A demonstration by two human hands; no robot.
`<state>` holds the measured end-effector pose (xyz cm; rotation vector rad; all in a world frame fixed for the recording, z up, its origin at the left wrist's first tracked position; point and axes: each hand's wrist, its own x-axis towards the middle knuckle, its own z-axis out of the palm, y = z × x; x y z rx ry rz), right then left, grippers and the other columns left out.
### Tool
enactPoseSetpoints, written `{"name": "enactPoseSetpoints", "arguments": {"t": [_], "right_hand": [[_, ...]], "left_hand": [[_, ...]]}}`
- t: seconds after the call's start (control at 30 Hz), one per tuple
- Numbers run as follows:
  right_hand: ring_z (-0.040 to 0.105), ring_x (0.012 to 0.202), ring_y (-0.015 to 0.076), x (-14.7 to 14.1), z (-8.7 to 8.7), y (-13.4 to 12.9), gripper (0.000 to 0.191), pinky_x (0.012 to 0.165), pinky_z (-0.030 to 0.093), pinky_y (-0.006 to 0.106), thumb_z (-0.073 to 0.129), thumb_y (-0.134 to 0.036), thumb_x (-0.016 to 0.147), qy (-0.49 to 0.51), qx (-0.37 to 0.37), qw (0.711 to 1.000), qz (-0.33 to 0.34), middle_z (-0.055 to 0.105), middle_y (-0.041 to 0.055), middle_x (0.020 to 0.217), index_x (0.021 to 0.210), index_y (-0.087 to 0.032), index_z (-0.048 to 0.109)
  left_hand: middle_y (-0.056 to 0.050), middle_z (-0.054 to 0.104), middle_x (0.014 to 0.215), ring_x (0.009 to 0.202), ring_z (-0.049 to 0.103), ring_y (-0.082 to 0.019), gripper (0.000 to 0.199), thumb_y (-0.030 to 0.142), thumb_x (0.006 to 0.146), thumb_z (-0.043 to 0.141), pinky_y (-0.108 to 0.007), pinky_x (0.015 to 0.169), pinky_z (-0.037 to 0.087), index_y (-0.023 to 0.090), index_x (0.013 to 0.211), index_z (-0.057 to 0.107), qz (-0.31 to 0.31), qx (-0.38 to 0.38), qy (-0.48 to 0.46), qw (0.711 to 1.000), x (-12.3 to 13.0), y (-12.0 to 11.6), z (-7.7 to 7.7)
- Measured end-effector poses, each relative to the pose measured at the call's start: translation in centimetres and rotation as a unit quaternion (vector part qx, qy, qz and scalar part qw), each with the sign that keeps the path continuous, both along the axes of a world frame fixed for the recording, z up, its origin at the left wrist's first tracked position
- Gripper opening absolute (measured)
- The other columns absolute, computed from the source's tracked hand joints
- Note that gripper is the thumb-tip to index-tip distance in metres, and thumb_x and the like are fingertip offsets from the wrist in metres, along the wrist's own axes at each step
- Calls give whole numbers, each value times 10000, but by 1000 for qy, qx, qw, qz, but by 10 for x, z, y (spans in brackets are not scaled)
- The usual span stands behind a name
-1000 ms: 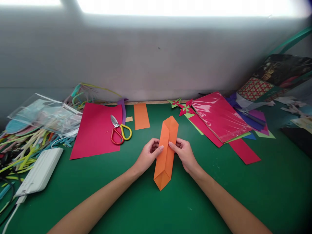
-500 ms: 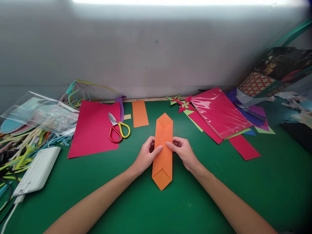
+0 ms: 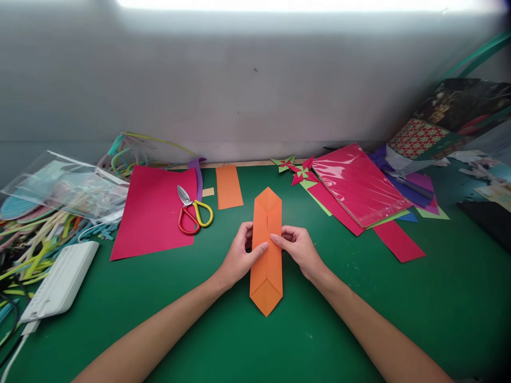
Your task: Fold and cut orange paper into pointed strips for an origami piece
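Pinch the folded orange paper [image 3: 266,266], probably light and easily creased, gently by its long sides, as clamped in left hand [image 3: 241,252] and right hand [image 3: 301,250], well short of the far edge of the table [image 3: 215,330].

Papercraft worktable [image 3: 239,351] against a pale wall [image 3: 239,74], scissors [image 3: 192,202], red paper sheet [image 3: 151,213], folded paper stars [image 3: 302,172]

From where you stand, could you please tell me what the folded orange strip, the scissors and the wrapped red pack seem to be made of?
Folded orange strip: matte paper, judging by its crisp creases.
Scissors: grey blades, metal by their sheen; smooth red and yellow handles, perhaps plastic-coated.
Wrapped red pack: likely paper sheets under clear, glossy plastic, given the white glare streaks.
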<state>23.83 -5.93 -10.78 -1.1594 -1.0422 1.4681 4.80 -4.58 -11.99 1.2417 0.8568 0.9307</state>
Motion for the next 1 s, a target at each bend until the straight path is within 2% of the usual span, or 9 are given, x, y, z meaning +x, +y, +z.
{"name": "enactPoseSetpoints", "arguments": {"t": [0.2, 0.3, 0.4, 0.57, 0.7, 0.87, 1.0], "right_hand": [[737, 857, 265, -4, 1, -2, 333, 761, 579, 369, 817, -538, 838, -12, 9, 1000, 24, 799, 71, 926, 890, -209, 803], [739, 888, 282, -4, 0, -2, 331, 785, 583, 386, 808, -536, 848, -20, 14, 999, 33, 800, 80, 957, 909, -211, 803], [735, 964, 294, -5, 0, -2, 321, 845, 585, 402, 819, -512, 846, -27, 35, 999, 13, 799, 81, 1054, 999, -231, 799], [718, 1068, 310, -9, 5, -1, 330, 917, 576, 423, 810, -490, 866, 18, 30, 999, -14, 790, 84, 1146, 1090, -248, 800], [722, 989, 292, -3, 7, 2, 315, 905, 564, 417, 789, -507, 890, 44, 13, 999, -22, 802, 85, 1078, 1032, -228, 823], [694, 854, 249, 8, 5, 7, 362, 814, 547, 372, 769, -549, 901, 24, 8, 998, -55, 781, 59, 868, 818, -198, 792], [688, 823, 235, 11, 4, 11, 390, 797, 543, 367, 733, -571, 921, 23, 11, 998, -58, 775, 56, 854, 804, -203, 788]], "left_hand": [[-122, 682, 1323, 1178, 704, -305, 736, 440, 922, 775, -416, 933, 612, 271, 1515, 374, 11, -21, -7, 1000, 1, -1, 1], [-119, 689, 1309, 1172, 709, -309, 783, 447, 931, 763, -423, 941, 612, 279, 1564, 334, 11, -24, -6, 1000, 0, 0, 2], [-115, 702, 1285, 1133, 726, -308, 840, 450, 922, 771, -427, 933, 615, 288, 1598, 301, 1, -28, 5, 1000, 0, 0, -1], [-111, 715, 1255, 1139, 719, -305, 932, 418, 917, 782, -443, 969, 602, 305, 1658, 227, -35, -24, 30, 999, -1, -3, -4], [-123, 702, 1280, 1164, 708, -309, 976, 404, 917, 778, -457, 995, 595, 302, 1680, 178, -51, -25, 33, 998, -2, -4, -4], [-114, 708, 1265, 1116, 719, -302, 949, 397, 929, 760, -442, 942, 615, 337, 1677, 180, -80, -25, 36, 996, -3, -3, -1], [-121, 702, 1281, 1128, 720, -308, 944, 395, 935, 751, -444, 951, 615, 333, 1680, 176, -90, -26, 40, 995, -3, -3, 3]]}}
